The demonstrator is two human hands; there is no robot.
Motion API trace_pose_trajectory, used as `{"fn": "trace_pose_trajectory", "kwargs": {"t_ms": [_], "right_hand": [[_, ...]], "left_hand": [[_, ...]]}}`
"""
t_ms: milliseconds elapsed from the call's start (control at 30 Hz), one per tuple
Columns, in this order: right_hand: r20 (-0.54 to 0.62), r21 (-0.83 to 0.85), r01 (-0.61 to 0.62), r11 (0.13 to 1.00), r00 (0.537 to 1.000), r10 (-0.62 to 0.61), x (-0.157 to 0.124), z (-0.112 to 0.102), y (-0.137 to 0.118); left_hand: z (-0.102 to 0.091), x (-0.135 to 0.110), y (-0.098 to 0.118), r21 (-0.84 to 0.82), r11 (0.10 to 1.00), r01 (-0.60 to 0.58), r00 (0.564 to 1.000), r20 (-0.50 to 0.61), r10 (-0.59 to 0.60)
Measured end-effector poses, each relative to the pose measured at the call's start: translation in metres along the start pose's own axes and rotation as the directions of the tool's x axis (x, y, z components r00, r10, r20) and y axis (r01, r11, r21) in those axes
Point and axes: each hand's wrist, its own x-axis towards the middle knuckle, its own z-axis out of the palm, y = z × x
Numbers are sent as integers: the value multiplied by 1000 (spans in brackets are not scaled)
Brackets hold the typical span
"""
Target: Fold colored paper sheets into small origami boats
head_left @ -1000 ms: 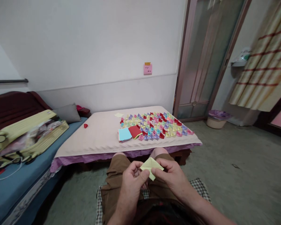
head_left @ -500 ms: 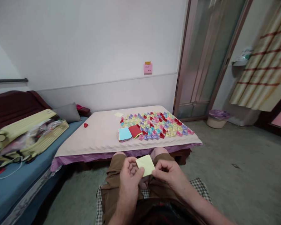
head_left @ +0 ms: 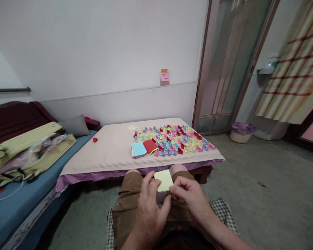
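Observation:
A small square of pale yellow paper [head_left: 164, 181] is held up over my lap. My right hand [head_left: 187, 194] pinches its lower right corner between thumb and fingers. Against the paper's left edge lie the fingertips of my left hand [head_left: 152, 199]; its thumb is spread away below the sheet, and the fingers are apart. On the low bed-like table in front sit a stack of square papers with light blue on top [head_left: 139, 149] and a red sheet [head_left: 150, 146] beside it. Rows of small folded paper pieces [head_left: 172, 139] in many colours cover the table's right part.
The low table [head_left: 106, 149] has a pale cover. A lone red folded piece [head_left: 95, 140] lies at its left, pale yellow sheets [head_left: 132, 127] at the back. To the left, a blue bed [head_left: 49, 166] carries an open yellow case [head_left: 36, 149]. A lined bin [head_left: 241, 132] stands right.
My left thumb has come off the paper and dropped below it, with the left fingers now at its left edge. The paper has turned slightly and risen; my right hand still pinches its corner.

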Motion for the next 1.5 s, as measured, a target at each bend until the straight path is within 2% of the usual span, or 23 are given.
{"fn": "trace_pose_trajectory", "kwargs": {"t_ms": [67, 133, 200, 267, 300, 333, 400, 433, 500, 600, 700, 867, 1000, 1100, 1200, 1300, 1400, 1500], "right_hand": [[11, -15, 13, 1000, 1000, -13, 0, 2, 2], [40, -40, 31, 999, 999, -30, -2, 4, 3], [70, -68, 62, 996, 996, -57, -4, 4, 3], [50, -94, 110, 989, 993, -106, -5, 3, 2], [15, -104, 137, 985, 991, -136, -5, 2, 1], [-27, -108, 158, 982, 987, -161, -4, 1, 0], [-65, -80, 166, 983, 983, -171, -3, 0, -1], [-46, -49, 152, 987, 987, -154, -2, 1, -1], [46, 28, 102, 994, 994, -104, -1, 3, 1], [118, 105, 47, 993, 991, -59, 1, 6, 7], [91, 117, 25, 993, 995, -35, 1, 5, 11], [153, 74, -20, 997, 988, 9, 1, -2, 6], [163, 61, -28, 998, 987, 18, 1, -2, 5], [134, 68, -18, 998, 991, 8, 1, 0, 5], [86, 57, 15, 998, 996, -20, 0, -1, 3], [102, 15, 96, 995, 990, -97, -4, -7, -2], [233, -86, 279, 956, 939, -253, -8, -15, -10], [338, -156, 415, 897, 875, -346, -11, -23, -16]], "left_hand": [[1, -5, -2, 125, 986, -108, 992, -45, 114], [1, -7, -4, 174, 973, -153, 980, -100, 172], [-3, -5, -4, 83, 992, -96, 987, -122, 105], [-6, 0, -3, -103, 989, 107, 989, -93, -117], [-7, 4, -2, -214, 945, 247, 963, -53, -263], [-8, 7, -2, -328, 863, 384, 914, 1, -406], [-5, 11, -2, -541, 625, 563, 792, 136, -595], [-3, 12, -2, -618, 505, 602, 743, 203, -638], [1, 11, -2, -703, 335, 627, 687, 295, -665], [4, 10, 3, -733, 224, 642, 656, 375, -656], [1, 11, 7, -734, 169, 658, 660, 454, -599], [-2, 13, 0, -669, 257, 697, 662, 463, -589], [1, 11, -5, -649, 247, 720, 637, 476, -607], [2, 10, -4, -660, 252, 708, 642, 453, -618], [0, 9, -1, -666, 305, 681, 682, 426, -594], [-4, 7, -1, -696, 360, 622, 755, 409, -513], [-10, 7, -2, -749, 366, 552, 817, 400, -416], [-16, 11, 2, -747, 376, 548, 827, 419, -374]]}}
